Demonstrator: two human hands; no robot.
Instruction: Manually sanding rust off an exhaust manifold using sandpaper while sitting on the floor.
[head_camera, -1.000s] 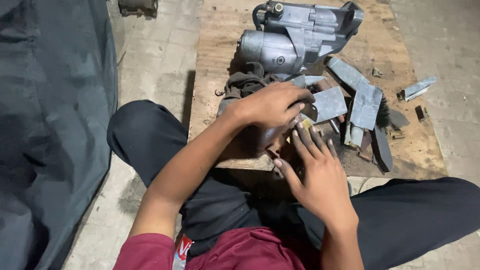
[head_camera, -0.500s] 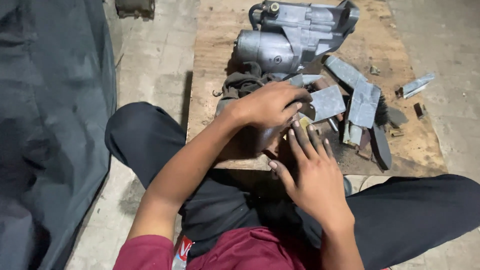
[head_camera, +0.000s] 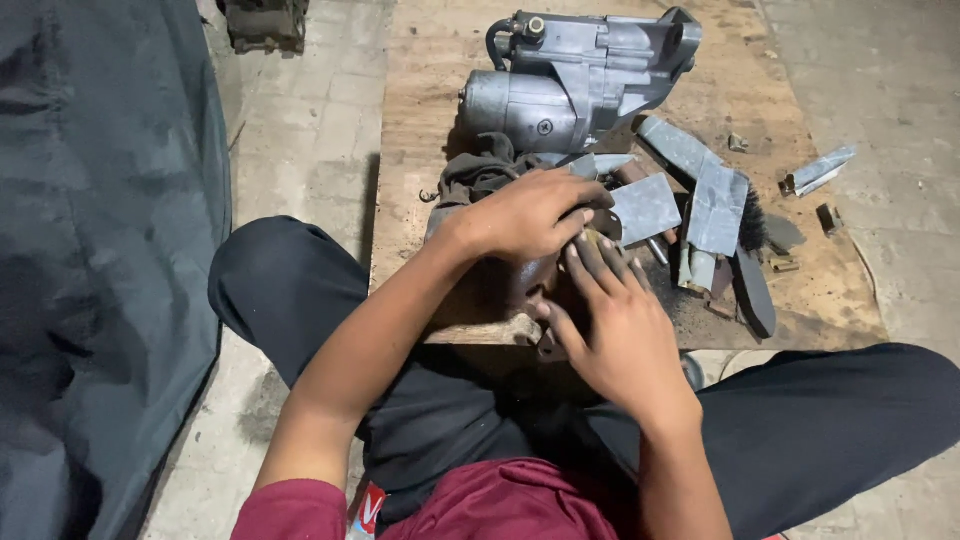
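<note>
While both hands cover a small rusty metal part (head_camera: 530, 300) just in front of the big grey metal motor (head_camera: 570, 85), the left hand (head_camera: 525, 215) has bent fingers on top and the right hand (head_camera: 615, 330) has flat, open fingers; loose pieces lie beside it, so work looks unfinished.

Our left hand (head_camera: 530, 215) lies curled over a dark metal part (head_camera: 520, 290) at the board's (head_camera: 420, 120) near edge, and our right hand (head_camera: 615, 320) presses against it from below. Beyond the left hand lies a rag (head_camera: 480, 172), then a grey starter motor (head_camera: 580, 85); sandpaper strips (head_camera: 700, 190) lie right of both hands.

one starter motor (head_camera: 575, 85), two hands (head_camera: 535, 215)
</note>
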